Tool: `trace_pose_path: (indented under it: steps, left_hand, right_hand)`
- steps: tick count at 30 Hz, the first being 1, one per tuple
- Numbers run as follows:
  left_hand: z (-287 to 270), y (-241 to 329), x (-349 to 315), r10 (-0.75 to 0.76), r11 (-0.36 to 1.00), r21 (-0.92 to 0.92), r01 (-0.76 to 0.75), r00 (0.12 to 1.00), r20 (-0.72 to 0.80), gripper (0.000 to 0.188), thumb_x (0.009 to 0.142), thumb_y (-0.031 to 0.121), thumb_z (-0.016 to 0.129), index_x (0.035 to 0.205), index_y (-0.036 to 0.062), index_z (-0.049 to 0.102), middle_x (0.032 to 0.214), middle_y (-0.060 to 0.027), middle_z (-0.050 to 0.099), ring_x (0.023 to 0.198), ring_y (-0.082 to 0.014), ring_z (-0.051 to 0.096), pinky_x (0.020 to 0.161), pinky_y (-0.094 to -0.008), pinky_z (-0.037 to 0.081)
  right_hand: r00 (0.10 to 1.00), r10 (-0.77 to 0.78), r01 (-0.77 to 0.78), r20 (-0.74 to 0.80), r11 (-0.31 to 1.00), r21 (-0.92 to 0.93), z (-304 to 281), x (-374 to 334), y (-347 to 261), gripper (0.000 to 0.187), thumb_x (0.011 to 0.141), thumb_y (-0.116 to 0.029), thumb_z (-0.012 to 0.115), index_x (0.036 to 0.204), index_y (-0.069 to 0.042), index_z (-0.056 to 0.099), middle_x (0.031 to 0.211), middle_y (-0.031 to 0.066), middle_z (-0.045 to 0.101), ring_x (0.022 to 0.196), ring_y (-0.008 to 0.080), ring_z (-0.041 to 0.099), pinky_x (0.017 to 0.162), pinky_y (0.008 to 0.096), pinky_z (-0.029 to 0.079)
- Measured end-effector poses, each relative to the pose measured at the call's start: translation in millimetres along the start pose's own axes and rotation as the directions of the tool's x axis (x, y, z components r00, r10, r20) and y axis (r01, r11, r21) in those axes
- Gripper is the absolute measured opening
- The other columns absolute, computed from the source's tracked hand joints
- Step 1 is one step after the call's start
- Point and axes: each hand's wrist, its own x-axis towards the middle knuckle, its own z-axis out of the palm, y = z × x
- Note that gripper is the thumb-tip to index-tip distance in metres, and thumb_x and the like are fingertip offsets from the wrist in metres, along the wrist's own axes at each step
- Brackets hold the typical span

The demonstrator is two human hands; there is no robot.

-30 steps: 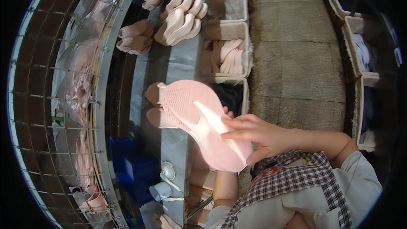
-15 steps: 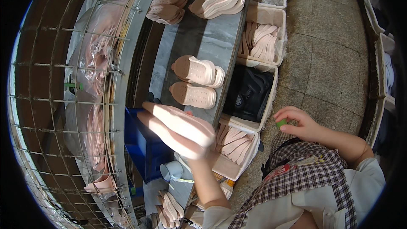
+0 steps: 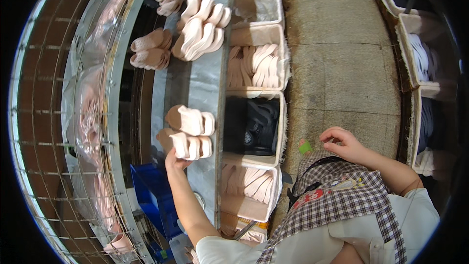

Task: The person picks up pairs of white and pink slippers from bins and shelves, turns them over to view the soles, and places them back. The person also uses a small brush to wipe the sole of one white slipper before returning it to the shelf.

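Insole gone from left hand [image 3: 174,160], seemingly.

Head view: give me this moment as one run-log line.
left hand: on nearer pink sole stack | right hand: empty, above checked apron | metal bench: second stack behind

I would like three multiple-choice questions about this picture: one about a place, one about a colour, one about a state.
1. Where is the left hand?
A. on the near pink shoe part on the metal table
B. in the box of dark pieces
C. on the floor

2. What colour is the small thing by the right hand?
A. red
B. green
C. blue

3. How is the right hand?
A. flat on the table
B. gripping a shoe
C. fingers curled, apart from the table

Answers: 1 A, its fingers touch that part's edge. 2 B, it shows bright green. 3 C, it hangs over the stone floor near the checked apron.
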Motion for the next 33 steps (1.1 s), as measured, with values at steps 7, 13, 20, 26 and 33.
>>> trace_pose_path:
  steps: [7, 13, 20, 26, 33]
  left_hand:
    - [34, 13, -37, 0.568, 0.765, 0.554, -0.327, 0.748, -0.343, 0.052, 0.089, 0.028, 0.058, 0.134, 0.0105, 0.041, 0.138, -0.0103, 0.043, 0.122, -0.0308, 0.044, 0.097, -0.0510, 0.036]
    - [126, 53, -38, 0.918, 0.294, 0.628, -0.721, 0.396, 0.025, 0.054, 0.085, 0.013, 0.063, 0.132, 0.0113, 0.036, 0.119, -0.0087, 0.054, 0.105, -0.0201, 0.052, 0.088, -0.0346, 0.042]
    - [261, 88, 45, 0.823, 0.387, 0.531, -0.754, 0.543, 0.170, 0.057, 0.088, 0.020, 0.061, 0.136, 0.0101, 0.032, 0.117, -0.0067, 0.052, 0.101, -0.0179, 0.055, 0.083, -0.0357, 0.043]
    - [334, 206, 188, 0.750, 0.639, 0.157, -0.753, 0.655, 0.089, 0.052, 0.088, 0.022, 0.062, 0.132, 0.0062, 0.038, 0.121, -0.0093, 0.051, 0.104, -0.0223, 0.055, 0.087, -0.0368, 0.043]
    - [332, 320, 384, 0.460, 0.876, -0.218, -0.430, 0.881, 0.113, 0.049, 0.096, 0.036, 0.045, 0.129, 0.0005, 0.040, 0.140, -0.0171, 0.037, 0.119, -0.0311, 0.043, 0.094, -0.0433, 0.040]
  right_hand:
    - [0.967, 0.129, -0.105, -0.222, 0.988, 0.115, -60, -33, 33, 0.020, 0.086, -0.016, 0.062, 0.101, -0.004, 0.061, 0.096, 0.0044, 0.059, 0.086, 0.0123, 0.057, 0.075, 0.0269, 0.046]
    - [0.935, 0.201, -0.149, -0.293, 0.970, 0.190, -88, -8, 54, 0.016, 0.086, -0.014, 0.062, 0.098, -0.003, 0.061, 0.085, 0.0005, 0.061, 0.078, 0.0077, 0.054, 0.072, 0.0234, 0.045]
    - [0.930, 0.228, -0.206, -0.287, 0.973, 0.105, -102, 72, 57, 0.014, 0.085, -0.011, 0.061, 0.097, -0.003, 0.061, 0.084, -0.0002, 0.061, 0.077, 0.0076, 0.054, 0.069, 0.0231, 0.045]
    - [0.879, 0.349, -0.337, -0.325, 0.937, 0.095, -133, 187, 56, 0.013, 0.084, -0.009, 0.061, 0.096, -0.003, 0.061, 0.084, 0.0012, 0.061, 0.073, 0.0085, 0.055, 0.068, 0.0239, 0.046]
    - [0.866, 0.352, -0.332, -0.355, 0.936, 0.118, -173, 344, 41, 0.011, 0.086, -0.007, 0.060, 0.096, -0.003, 0.058, 0.084, 0.0019, 0.060, 0.077, 0.0094, 0.056, 0.069, 0.0254, 0.046]
